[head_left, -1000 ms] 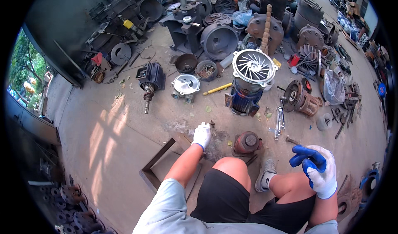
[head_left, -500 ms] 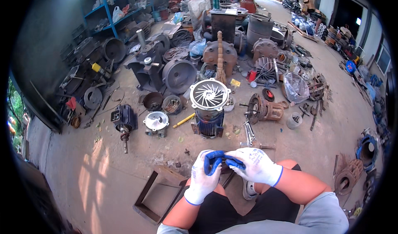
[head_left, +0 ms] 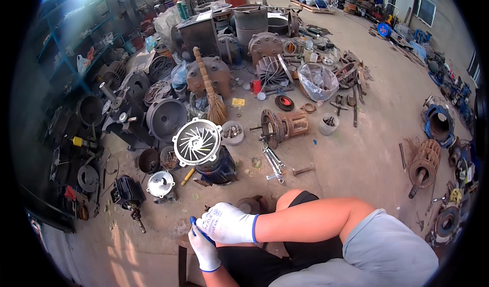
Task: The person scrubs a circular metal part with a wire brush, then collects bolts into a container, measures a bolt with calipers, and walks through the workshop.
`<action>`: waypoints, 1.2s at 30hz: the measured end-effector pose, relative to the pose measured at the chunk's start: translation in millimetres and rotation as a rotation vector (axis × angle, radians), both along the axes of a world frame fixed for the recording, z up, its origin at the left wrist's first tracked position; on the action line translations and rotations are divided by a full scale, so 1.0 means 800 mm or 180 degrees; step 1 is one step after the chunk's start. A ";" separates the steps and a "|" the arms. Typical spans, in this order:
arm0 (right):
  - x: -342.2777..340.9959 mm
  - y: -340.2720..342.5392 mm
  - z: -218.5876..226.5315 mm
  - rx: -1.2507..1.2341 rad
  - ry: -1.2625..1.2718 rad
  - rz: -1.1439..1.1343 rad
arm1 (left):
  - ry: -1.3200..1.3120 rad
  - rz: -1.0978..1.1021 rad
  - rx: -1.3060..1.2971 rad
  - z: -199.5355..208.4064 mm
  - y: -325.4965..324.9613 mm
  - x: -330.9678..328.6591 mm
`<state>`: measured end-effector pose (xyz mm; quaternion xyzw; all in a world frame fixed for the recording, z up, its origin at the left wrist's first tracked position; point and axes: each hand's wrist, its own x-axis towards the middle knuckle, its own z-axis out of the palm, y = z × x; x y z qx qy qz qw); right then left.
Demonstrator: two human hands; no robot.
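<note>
My right hand (head_left: 224, 223), in a white glove with blue-coated fingers, is closed and lies against my left hand (head_left: 205, 247), gloved alike. The left fingers are closed as well, their blue tips beside the right knuckles. Whatever they hold between them is hidden by the gloves. Just ahead stands a dark blue motor (head_left: 220, 169) on end, topped by a silver round cover (head_left: 197, 141) with radiating vanes. Left of it, a smaller silver flange (head_left: 161, 184) rests on a part on the floor. A rusty round part (head_left: 252, 205) shows beyond my right wrist.
Several wrenches (head_left: 273, 166) and a bolt (head_left: 303, 171) lie on the floor ahead. Beyond are a rusty motor body (head_left: 288, 126), a straw broom (head_left: 210, 88) and a white tub (head_left: 233, 133) of small parts. A dark motor (head_left: 128, 193) with a shaft lies left.
The view has swung to the right, so the floor parts sit further left. My hands have come closer together, the right now covering much of the left's fingers.
</note>
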<state>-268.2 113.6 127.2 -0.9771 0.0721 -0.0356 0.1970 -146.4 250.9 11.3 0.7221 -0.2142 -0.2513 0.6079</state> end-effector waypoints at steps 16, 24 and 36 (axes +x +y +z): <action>-0.059 -0.094 -0.053 0.2215 -0.1456 -0.1378 | 0.0107 -0.0968 0.1592 0.301 -0.125 -0.050; -0.327 -0.081 0.096 0.1983 -0.0315 -0.3919 | 0.0298 -0.1561 0.1595 0.639 -0.065 -0.082; -0.900 0.395 0.218 0.2090 0.1355 -0.7208 | 0.0778 -0.1434 0.0721 0.863 0.096 -0.163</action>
